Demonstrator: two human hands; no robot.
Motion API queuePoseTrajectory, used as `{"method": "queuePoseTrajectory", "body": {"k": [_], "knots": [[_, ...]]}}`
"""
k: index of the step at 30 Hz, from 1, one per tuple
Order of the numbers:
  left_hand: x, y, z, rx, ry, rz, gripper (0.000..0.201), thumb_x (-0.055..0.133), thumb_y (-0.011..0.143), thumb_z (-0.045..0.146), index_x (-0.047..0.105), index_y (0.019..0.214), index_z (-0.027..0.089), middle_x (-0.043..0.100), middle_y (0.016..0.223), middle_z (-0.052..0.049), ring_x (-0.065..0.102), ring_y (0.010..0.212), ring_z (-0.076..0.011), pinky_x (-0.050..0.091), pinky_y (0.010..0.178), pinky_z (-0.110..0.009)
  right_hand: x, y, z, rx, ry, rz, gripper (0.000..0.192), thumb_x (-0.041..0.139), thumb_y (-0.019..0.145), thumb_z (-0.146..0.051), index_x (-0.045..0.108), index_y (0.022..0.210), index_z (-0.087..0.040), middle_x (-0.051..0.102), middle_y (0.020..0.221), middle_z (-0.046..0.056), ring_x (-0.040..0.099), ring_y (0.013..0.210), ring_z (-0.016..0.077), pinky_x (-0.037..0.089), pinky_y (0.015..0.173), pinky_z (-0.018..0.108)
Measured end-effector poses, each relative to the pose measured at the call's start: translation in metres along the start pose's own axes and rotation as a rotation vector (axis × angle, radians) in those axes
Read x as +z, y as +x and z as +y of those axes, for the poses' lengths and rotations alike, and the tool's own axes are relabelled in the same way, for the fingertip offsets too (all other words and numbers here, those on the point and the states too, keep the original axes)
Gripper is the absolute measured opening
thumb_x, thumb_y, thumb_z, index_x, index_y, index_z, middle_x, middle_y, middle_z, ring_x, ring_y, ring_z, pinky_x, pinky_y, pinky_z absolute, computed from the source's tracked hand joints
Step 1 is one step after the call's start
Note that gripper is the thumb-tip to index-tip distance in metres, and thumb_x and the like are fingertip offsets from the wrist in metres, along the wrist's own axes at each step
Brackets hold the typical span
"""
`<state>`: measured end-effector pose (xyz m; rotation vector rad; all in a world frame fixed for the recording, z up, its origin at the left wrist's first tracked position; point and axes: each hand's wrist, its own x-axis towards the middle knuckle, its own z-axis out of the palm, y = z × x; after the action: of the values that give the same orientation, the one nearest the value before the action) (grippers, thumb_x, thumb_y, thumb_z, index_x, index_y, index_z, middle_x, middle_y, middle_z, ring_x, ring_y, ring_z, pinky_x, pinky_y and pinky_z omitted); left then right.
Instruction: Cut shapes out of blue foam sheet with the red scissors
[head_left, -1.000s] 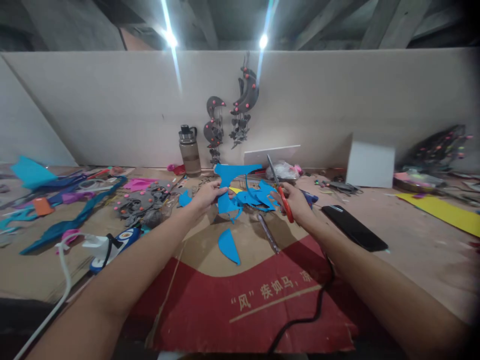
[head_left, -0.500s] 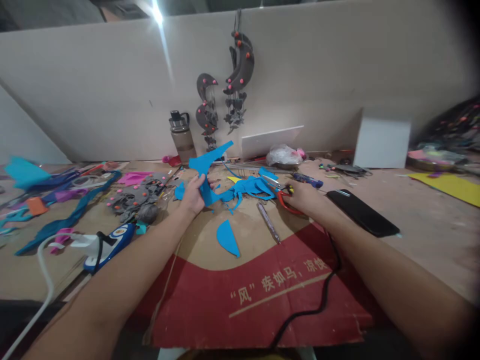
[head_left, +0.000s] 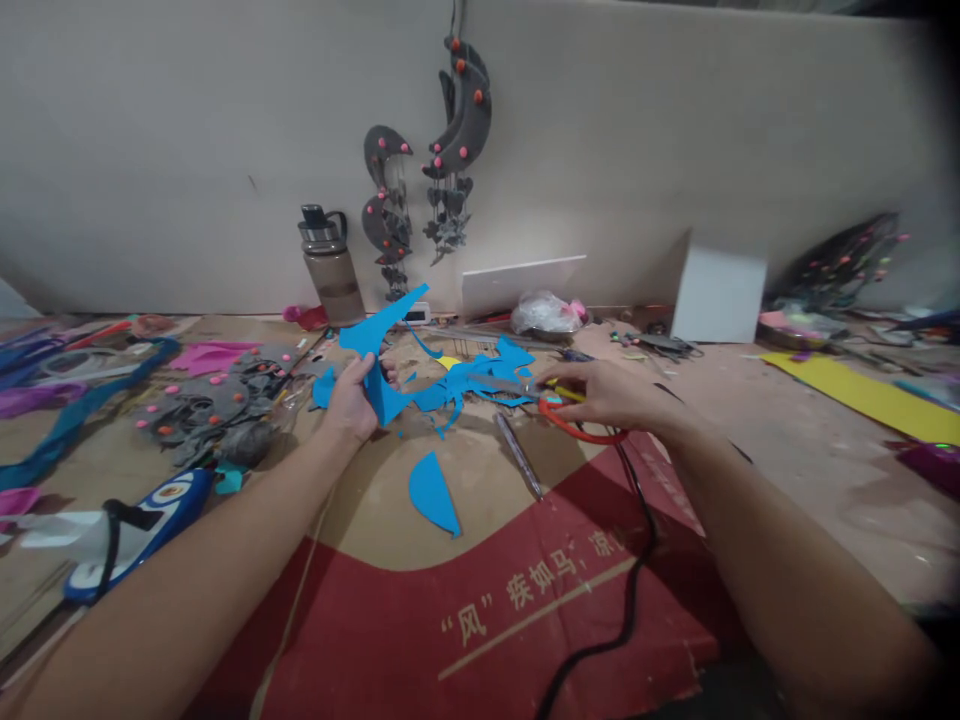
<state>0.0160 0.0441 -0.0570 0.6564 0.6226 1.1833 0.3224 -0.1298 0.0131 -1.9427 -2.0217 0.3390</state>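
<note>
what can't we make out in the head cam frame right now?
- Scissors: blades lost in motion blur among the blue scraps; open or closed unreadable. The right hand covers part of the red handle.
- Blue foam piece: its lower part is behind the left hand.
- Glue gun: its front end is blurred near the left edge.

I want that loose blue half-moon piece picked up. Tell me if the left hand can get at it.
Probably not yet: the blue half-moon piece lies bare on the cardboard, but the left hand is gripping the blue sheet.

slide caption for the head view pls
Left hand holds a blue foam piece while right hand rests on red scissors.
</note>
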Motion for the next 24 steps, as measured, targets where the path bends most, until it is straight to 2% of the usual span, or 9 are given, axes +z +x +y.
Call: {"method": "queuePoseTrajectory", "body": {"k": [2,5,9,11,13,16,18,21,24], "knots": [[0.0,0.001,-0.001,-0.01,-0.004,0.005,0.006,0.058,0.092,0.018,0.061,0.096,0.015,0.066,0.069,-0.001,0.06,0.059,-0.0113,0.048,0.056,-0.023,-0.008,-0.007,-0.005,-0.097,-0.03,-0.238,0.044,0.075,0.077,-0.031,0.078,0.12,-0.026,0.077,0.106,0.005,0.07,0.089,0.0231,0.049,0.077,0.029],[0.0,0.0,-0.002,-0.023,0.008,-0.006,0.009,0.06,0.089,0.017,0.062,0.097,0.014,0.064,0.068,-0.001,0.059,0.057,-0.012,0.049,0.056,-0.024,-0.015,-0.013,-0.005,-0.108,-0.019,-0.454,0.047,0.077,0.073,-0.028,0.079,0.119,-0.025,0.079,0.111,0.005,0.072,0.096,0.0248,0.051,0.082,0.029],[0.004,-0.003,-0.002,-0.048,0.029,-0.016,0.012,0.055,0.091,0.016,0.063,0.1,0.013,0.062,0.066,-0.001,0.056,0.053,-0.0116,0.047,0.053,-0.023,-0.018,-0.016,0.002,-0.06,0.025,-0.593,0.052,0.078,0.071,-0.027,0.078,0.122,-0.026,0.081,0.105,0.003,0.073,0.092,0.0236,0.052,0.077,0.027],[0.006,-0.005,-0.002,-0.053,0.044,-0.007,0.013,0.055,0.091,0.015,0.063,0.1,0.012,0.062,0.065,-0.001,0.056,0.053,-0.0116,0.047,0.053,-0.023,-0.02,-0.017,0.005,-0.002,0.044,-0.616,0.046,0.079,0.072,-0.031,0.08,0.118,-0.024,0.082,0.099,0.003,0.074,0.089,0.0234,0.052,0.074,0.027],[0.007,-0.006,-0.003,-0.053,0.056,-0.002,0.012,0.055,0.091,0.016,0.063,0.098,0.011,0.062,0.065,-0.001,0.056,0.052,-0.0114,0.048,0.052,-0.023,-0.021,-0.014,0.008,0.042,0.051,-0.499,0.036,0.078,0.077,-0.037,0.083,0.11,-0.024,0.082,0.096,0.003,0.073,0.087,0.0231,0.052,0.074,0.028],[0.008,-0.006,-0.003,-0.075,0.067,-0.013,0.014,0.053,0.093,0.017,0.064,0.098,0.011,0.062,0.065,-0.001,0.056,0.051,-0.0109,0.048,0.052,-0.023,-0.016,-0.004,0.016,0.088,0.038,-0.049,0.028,0.071,0.085,-0.036,0.082,0.106,-0.022,0.081,0.096,0.006,0.072,0.086,0.0221,0.052,0.074,0.03],[0.008,-0.007,-0.003,-0.09,0.068,-0.015,0.015,0.053,0.093,0.017,0.065,0.099,0.011,0.063,0.065,-0.001,0.057,0.051,-0.0111,0.048,0.052,-0.022,-0.007,0.007,0.022,0.159,0.048,0.136,0.026,0.068,0.088,-0.032,0.079,0.107,-0.017,0.079,0.089,0.008,0.07,0.076,0.0202,0.052,0.067,0.029],[0.008,-0.007,-0.003,-0.102,0.055,-0.015,0.017,0.053,0.092,0.018,0.066,0.1,0.011,0.063,0.065,-0.001,0.057,0.05,-0.0114,0.049,0.051,-0.022,0.01,0.025,0.03,0.214,-0.067,0.168,0.02,0.07,0.087,-0.025,0.08,0.102,-0.016,0.079,0.092,0.009,0.07,0.075,0.0193,0.052,0.065,0.028],[0.008,-0.006,-0.004,-0.102,0.043,-0.015,0.017,0.052,0.09,0.017,0.066,0.096,0.011,0.063,0.065,-0.002,0.057,0.05,-0.0116,0.05,0.05,-0.022,0.023,0.042,0.036,0.225,-0.107,0.176,0.028,0.07,0.088,-0.022,0.078,0.114,-0.013,0.079,0.104,0.012,0.072,0.088,0.0218,0.052,0.074,0.028]]}}
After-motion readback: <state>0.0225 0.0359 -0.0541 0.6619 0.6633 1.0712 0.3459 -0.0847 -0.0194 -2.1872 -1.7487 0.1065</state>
